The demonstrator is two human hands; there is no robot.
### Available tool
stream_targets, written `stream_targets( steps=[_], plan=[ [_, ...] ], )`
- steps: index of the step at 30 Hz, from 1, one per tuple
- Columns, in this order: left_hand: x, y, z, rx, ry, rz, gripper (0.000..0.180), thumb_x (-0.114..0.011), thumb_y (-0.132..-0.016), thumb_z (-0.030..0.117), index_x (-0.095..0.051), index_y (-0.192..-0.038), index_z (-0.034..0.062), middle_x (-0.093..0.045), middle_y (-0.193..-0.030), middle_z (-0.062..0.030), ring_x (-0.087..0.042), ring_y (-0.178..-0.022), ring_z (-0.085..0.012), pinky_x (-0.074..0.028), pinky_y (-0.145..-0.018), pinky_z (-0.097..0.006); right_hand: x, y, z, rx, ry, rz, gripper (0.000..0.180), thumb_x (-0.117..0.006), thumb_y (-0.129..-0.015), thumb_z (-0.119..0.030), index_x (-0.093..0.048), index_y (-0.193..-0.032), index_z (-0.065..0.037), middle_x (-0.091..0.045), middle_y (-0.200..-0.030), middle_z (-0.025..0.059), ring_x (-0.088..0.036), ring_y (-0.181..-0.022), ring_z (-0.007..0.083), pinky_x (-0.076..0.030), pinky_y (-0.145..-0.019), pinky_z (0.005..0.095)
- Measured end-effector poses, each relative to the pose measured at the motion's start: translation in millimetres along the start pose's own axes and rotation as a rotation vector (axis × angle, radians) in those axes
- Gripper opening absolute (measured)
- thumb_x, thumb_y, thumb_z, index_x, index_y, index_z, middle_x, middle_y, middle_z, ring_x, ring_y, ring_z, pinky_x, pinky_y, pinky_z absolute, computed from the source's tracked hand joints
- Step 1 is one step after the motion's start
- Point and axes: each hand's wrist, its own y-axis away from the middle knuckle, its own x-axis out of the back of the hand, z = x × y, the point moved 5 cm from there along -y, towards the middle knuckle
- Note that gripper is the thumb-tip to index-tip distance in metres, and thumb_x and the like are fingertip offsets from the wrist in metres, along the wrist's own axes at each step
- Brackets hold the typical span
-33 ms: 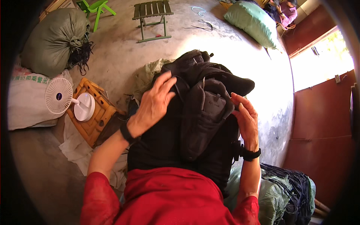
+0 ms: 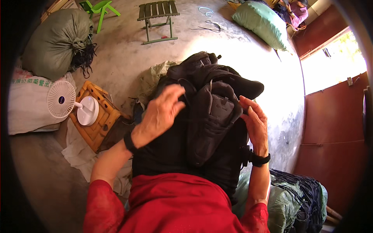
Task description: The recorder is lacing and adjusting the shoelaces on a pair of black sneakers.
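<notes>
A black shoe [image 2: 208, 134] lies on my lap, its toe pointing toward me and its tongue and collar facing away. Left of it, my left hand [image 2: 160, 108] hovers with fingers stretched out and the thumb apart, slightly blurred; I make out nothing held in it. On the other side, my right hand [image 2: 254, 118] is beside the shoe's collar with thumb and fingers pinched together. What the pinch holds is too small and dark to make out. More black shoes [image 2: 237, 79] are heaped just beyond, over my knees.
A white fan [image 2: 61, 99] stands on a bamboo stool [image 2: 95, 128] to the left, near stuffed sacks [image 2: 56, 42]. Ahead is a slatted folding stool [image 2: 159, 11]. Dark cords [image 2: 301, 190] drape over a green sack at lower right. Another person [image 2: 299, 15] sits far right.
My left hand has shifted slightly down, and its fingers have come a little closer together. The right hand and the shoe have hardly moved.
</notes>
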Motion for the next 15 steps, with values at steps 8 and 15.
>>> stream_targets(
  steps=[8, 15],
  plan=[
    [18.5, 14.8, 31.8, 0.557, 0.646, -0.620, 0.032, -0.060, -0.097, 0.024, -0.062, -0.118, 0.0000, -0.065, -0.071, -0.0037, -0.055, -0.057, -0.0057, -0.044, -0.051, -0.022, -3.1, -8.5, -6.9, -0.009, 0.292, -0.031, 0.039, -0.053, -0.101, -0.033, -0.064, -0.125, -0.005, -0.063, -0.128, 0.0069, -0.057, -0.117, 0.0161, -0.050, -0.088, 0.0305],
    [218.3, 1.7, -3.5, 0.121, 1.248, 0.110, 0.032, -0.049, -0.101, 0.017, -0.049, -0.124, -0.0051, -0.044, -0.064, 0.0024, -0.031, -0.045, -0.0044, -0.031, -0.051, -0.023, -12.6, -32.4, -20.7, 0.244, 0.778, -0.144, 0.034, -0.057, -0.098, -0.032, -0.069, -0.112, -0.003, -0.066, -0.108, 0.0100, -0.060, -0.098, 0.0213, -0.047, -0.085, 0.0334]
  ],
)
